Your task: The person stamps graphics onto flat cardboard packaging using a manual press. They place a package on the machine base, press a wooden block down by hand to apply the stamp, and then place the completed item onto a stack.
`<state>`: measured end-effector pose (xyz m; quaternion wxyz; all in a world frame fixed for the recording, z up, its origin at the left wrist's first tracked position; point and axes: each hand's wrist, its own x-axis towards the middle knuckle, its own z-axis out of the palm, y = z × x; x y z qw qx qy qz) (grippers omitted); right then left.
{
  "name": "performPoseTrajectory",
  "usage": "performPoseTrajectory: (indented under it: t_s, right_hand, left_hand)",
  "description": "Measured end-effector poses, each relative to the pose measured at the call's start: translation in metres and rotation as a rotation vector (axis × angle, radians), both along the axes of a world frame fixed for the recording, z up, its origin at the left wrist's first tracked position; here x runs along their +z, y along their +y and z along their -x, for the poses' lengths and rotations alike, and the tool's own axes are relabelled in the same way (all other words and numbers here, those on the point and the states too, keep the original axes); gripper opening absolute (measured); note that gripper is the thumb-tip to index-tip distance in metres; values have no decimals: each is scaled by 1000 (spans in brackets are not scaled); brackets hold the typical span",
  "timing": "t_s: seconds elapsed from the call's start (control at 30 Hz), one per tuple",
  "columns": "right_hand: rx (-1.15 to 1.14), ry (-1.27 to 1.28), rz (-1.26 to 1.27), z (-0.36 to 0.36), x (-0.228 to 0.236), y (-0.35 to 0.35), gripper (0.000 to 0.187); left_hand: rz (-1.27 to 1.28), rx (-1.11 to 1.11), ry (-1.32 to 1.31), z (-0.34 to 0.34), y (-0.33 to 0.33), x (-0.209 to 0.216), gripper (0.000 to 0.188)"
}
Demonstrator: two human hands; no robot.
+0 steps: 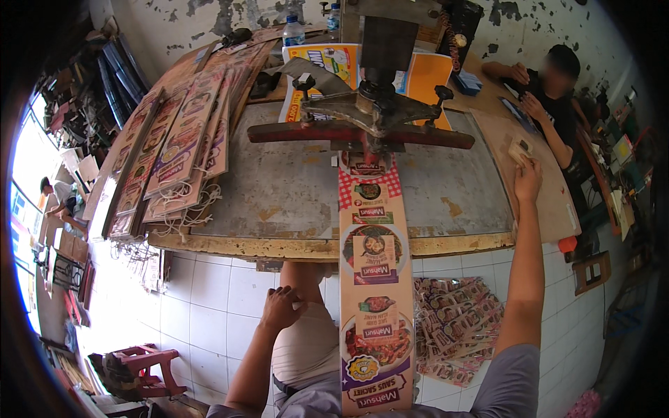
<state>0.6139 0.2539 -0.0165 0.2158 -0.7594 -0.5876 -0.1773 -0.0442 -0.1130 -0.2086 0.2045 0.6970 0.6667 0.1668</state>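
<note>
A long printed cardboard strip (375, 287) with pictures of food dishes runs from under the press head down over the table edge to my lap. Its far end lies beneath the red-edged crossbar of a metal hand press (376, 115). My right hand (528, 182) reaches to the right side of the table, fingers closed on a small pale-yellow block (520, 149) whose kind I cannot make out. By my knee, left of the strip, my left hand (281, 307) is loosely curled; nothing shows in it. Neither hand touches the strip.
Stacks of similar printed strips with white strings (182, 150) lie on the table's left. Bundled printed packs (456, 327) are on the tiled floor. A person (557, 97) sits at the far right. Water bottles (293, 32) stand behind; a red stool (150, 369) is lower left.
</note>
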Motion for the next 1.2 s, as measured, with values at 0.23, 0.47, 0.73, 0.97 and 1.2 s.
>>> performPoseTrajectory:
  t_s: [0.23,0.47,0.73,0.97,1.2]
  right_hand:
    - [-2,-5,75,-8,-4,16,51]
    - [-54,3,207,-23,-11,43,68]
    - [-88,16,210,-29,-14,52,71]
    - [-30,-23,-16,-5,-8,28,52]
    - [366,195,44,49,16,8,25]
  left_hand:
    - [107,-19,41,-4,5,3,34]
    - [328,7,40,-2,8,3,37]
    - [92,-45,66,-7,4,5,33]
    - [106,85,109,-12,7,-14,34]
    - [230,20,109,-9,12,1,38]
